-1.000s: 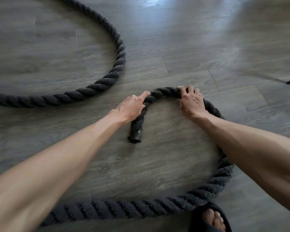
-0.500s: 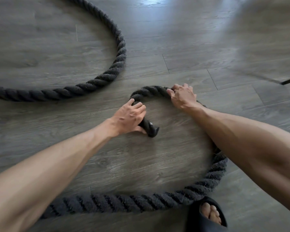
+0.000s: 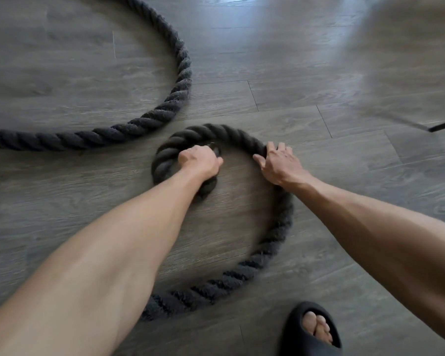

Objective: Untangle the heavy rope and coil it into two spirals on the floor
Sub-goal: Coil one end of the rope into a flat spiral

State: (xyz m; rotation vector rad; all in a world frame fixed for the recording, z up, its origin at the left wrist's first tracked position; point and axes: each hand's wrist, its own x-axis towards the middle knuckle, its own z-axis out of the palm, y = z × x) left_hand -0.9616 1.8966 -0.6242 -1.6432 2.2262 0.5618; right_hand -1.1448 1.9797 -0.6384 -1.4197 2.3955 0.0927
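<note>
The rope (image 3: 211,131) lying looped on the floor (image 3: 293,73) looks thick, heavy and stiff, so grip close to the bend, as your left hand (image 3: 199,160) curls round its end and your right hand (image 3: 280,163) hooks its fingers over the arc.

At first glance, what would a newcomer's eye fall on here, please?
A thick dark rope winds over the grey wood floor, curling tightly at the centre. There the left hand grips its end while the right hand holds the bend just right of it. Another wide arc sweeps the upper left, and a black slipper sits bottom right.
</note>
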